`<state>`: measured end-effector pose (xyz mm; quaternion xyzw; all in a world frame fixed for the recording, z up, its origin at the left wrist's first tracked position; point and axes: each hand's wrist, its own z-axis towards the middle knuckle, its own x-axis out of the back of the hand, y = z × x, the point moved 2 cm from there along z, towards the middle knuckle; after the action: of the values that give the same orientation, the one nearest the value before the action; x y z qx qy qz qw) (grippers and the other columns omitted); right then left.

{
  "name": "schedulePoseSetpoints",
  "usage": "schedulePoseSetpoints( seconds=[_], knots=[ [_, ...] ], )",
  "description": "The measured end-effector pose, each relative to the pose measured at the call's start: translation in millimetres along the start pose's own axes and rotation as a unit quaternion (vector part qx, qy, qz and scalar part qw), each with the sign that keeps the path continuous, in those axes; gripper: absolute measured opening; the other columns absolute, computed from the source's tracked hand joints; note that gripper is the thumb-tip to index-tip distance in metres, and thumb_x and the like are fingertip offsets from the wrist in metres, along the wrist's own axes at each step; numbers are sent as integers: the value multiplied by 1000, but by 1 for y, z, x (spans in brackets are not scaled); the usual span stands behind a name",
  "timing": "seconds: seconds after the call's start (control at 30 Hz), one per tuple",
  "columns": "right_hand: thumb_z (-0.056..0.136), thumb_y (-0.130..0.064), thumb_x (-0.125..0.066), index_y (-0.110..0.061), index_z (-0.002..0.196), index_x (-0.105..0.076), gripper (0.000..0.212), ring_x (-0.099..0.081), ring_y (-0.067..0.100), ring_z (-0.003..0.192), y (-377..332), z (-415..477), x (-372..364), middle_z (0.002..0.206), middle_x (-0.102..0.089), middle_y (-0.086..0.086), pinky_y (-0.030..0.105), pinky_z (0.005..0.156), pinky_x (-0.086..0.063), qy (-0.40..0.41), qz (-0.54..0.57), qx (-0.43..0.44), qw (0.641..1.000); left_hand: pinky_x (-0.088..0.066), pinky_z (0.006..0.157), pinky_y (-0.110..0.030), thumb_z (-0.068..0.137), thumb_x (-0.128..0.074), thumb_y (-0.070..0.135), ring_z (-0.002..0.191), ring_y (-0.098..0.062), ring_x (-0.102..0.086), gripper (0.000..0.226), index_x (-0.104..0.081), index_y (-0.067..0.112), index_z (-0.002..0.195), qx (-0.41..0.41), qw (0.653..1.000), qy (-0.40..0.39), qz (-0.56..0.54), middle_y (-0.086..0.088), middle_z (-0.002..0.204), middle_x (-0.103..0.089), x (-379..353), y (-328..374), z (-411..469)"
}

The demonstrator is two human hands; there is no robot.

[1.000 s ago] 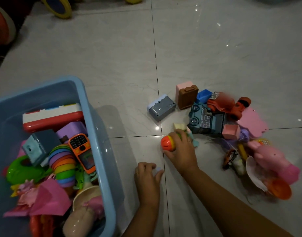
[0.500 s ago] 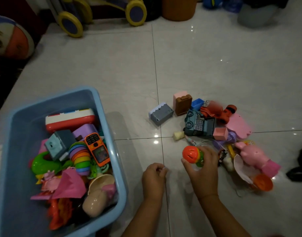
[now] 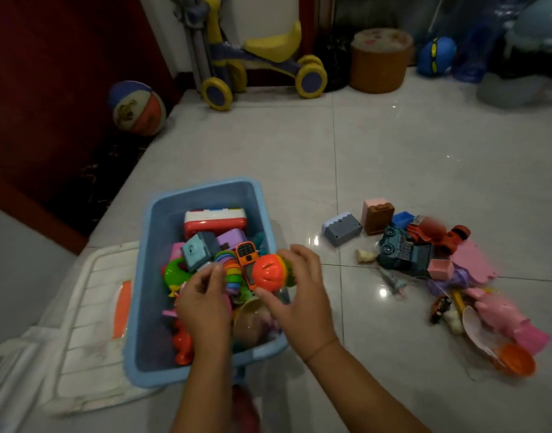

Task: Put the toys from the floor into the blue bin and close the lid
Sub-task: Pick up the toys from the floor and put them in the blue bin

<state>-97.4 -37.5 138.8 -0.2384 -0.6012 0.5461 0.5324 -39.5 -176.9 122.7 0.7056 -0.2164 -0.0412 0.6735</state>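
Note:
The blue bin (image 3: 206, 187) stands open on the tiled floor, filled with several toys. My right hand (image 3: 303, 298) grips a round orange and green toy (image 3: 268, 272) over the bin's right rim. Over the bin's middle, my left hand (image 3: 203, 303) has its fingers curled; the small pale piece it picked up earlier is hidden inside them. The white lid (image 3: 87, 310) lies flat on the floor, left of the bin. To the right is a pile of toys: a grey block (image 3: 342, 230), a brown block (image 3: 378, 217), a blue-grey truck (image 3: 402, 253), a pink pig (image 3: 499, 314).
A yellow and blue ride-on trike (image 3: 262, 64), a brown round stool (image 3: 381, 62) and a blue ball toy (image 3: 435, 56) stand along the far wall. A striped ball (image 3: 137, 109) rests at the far left by a dark red wall.
Both hands moved left from the floor pile to above the bin, the right carrying the orange and green toy. The camera tilted up, showing the far wall.

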Motion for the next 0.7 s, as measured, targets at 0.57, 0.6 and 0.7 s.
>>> schedulePoseSetpoints(
  seconds=[0.57,0.6,0.7],
  knots=[
    [80,-23,-69,-18,128,-50,52,-45,21,124,131,2,92,133,-48,6,25,105,-31,63,-210,-140,966,-43,96,-26,89,-62,22,114,-16,-54,29,-63,15,117,-134,965,-196,111,-2,121,-60,-119,24,-60],
    [79,-24,-69,-17,128,-50,53,-46,23,122,147,2,101,132,-50,7,29,105,-34,70,-225,-158,959,-42,97,-27,89,-62,23,115,-17,-53,30,-62,15,118,-139,957,-222,127,-2,122,-60,-139,18,-67],
    [77,-26,-71,-15,128,-49,56,-48,27,119,192,5,124,129,-52,10,39,104,-39,84,-248,-219,940,-39,98,-27,90,-59,28,118,-18,-51,36,-58,17,124,-135,925,-300,190,-2,127,-58,-196,-10,-74]
  ],
)
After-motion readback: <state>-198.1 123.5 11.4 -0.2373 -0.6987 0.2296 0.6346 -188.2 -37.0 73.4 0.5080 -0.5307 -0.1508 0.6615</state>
